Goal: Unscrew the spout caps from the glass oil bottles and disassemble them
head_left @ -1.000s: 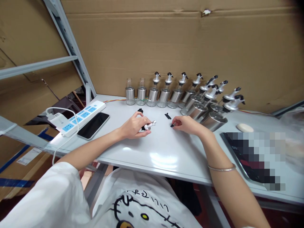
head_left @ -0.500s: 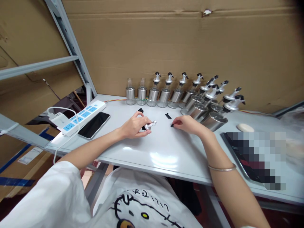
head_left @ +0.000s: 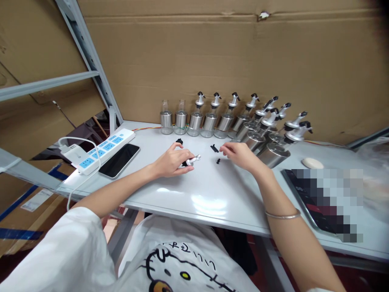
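The left hand (head_left: 172, 162) grips a silver pourer cap (head_left: 192, 160); the right hand (head_left: 240, 156), fingers loosely apart, nears a black clip (head_left: 214, 148).

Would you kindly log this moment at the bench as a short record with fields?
left hand: left hand shut on a silver pourer spout held just over the table
right hand: right hand open, fingertips beside a small black part
loose piece: another black part lying near the right hand
back row: steel oil bottles
left side: phone, power strip
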### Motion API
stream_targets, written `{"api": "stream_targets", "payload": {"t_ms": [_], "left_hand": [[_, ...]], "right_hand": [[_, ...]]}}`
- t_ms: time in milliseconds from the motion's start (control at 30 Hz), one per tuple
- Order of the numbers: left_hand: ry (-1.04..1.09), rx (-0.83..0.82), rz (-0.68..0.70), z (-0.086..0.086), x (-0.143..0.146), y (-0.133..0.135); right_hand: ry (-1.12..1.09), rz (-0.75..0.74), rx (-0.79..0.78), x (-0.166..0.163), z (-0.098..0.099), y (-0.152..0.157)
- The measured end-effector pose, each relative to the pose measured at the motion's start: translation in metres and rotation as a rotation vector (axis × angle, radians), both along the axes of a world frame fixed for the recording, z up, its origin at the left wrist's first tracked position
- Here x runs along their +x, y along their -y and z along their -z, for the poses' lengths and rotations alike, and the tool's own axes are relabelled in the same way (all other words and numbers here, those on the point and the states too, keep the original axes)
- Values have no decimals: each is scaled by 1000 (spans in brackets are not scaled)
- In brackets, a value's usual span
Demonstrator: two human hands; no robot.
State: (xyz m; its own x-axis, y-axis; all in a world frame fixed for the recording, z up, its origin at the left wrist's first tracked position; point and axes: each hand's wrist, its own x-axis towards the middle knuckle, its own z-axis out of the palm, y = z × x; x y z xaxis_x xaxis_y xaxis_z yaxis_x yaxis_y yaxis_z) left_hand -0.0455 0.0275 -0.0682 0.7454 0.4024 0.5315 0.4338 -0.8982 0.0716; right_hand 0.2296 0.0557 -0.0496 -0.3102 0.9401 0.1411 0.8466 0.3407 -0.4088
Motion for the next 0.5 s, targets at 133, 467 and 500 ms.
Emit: {"api": "stream_targets", "payload": {"t_ms": [133, 467, 500], "left_hand": [[-26, -15, -25, 4, 2, -2], [80, -40, -35, 13, 4, -7], [90, -7, -34, 11, 4, -7]], "right_hand": [[-236, -116, 38, -31, -9, 22], [-321, -384, -170, -66, 2, 45], [-353, -387, -218, -65, 1, 44]]}}
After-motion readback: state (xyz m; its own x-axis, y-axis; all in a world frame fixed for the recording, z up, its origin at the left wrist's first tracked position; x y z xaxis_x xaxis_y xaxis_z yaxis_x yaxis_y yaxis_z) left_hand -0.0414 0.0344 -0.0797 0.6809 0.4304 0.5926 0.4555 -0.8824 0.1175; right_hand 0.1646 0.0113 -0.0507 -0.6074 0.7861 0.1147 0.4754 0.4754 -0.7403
